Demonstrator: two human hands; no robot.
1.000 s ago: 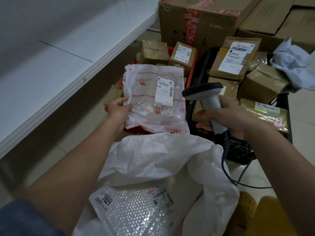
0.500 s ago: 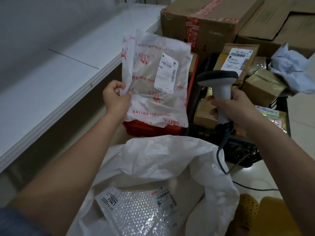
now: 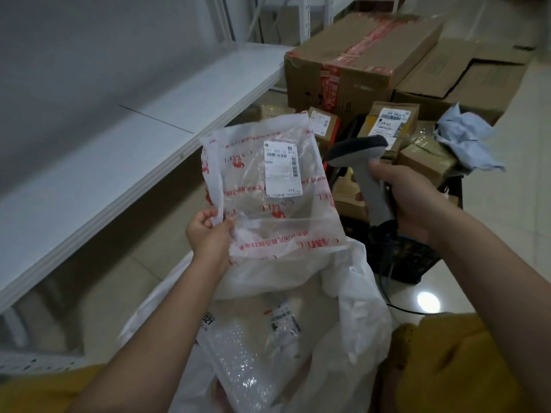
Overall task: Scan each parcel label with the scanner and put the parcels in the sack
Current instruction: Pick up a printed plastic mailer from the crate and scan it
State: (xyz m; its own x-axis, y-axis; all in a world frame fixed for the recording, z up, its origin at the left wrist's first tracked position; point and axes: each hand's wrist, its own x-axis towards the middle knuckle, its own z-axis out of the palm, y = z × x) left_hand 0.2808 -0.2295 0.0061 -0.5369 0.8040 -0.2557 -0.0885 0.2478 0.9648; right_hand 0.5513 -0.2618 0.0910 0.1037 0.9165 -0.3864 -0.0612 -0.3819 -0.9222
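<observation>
My left hand (image 3: pixel 208 234) pinches the lower left edge of a clear plastic parcel (image 3: pixel 277 204) with red print. Its white label (image 3: pixel 280 169) faces me. The parcel's bottom edge hangs just over the mouth of the white sack (image 3: pixel 354 296). My right hand (image 3: pixel 408 198) grips the handle of a grey and black scanner (image 3: pixel 360 156), whose head sits right of the parcel. Inside the sack lies a bubble-wrap parcel (image 3: pixel 247 353) with labels.
Several brown boxed parcels (image 3: pixel 390 123) fill red and black crates behind the sack. Large cardboard boxes (image 3: pixel 357 61) stand farther back. A white shelf (image 3: pixel 119 162) runs along the left. The scanner cable (image 3: pixel 393 302) trails over the tiled floor.
The plastic parcel has come down and toward me, from held up high to just above the sack's mouth. The scanner stays to its right. My view has tilted.
</observation>
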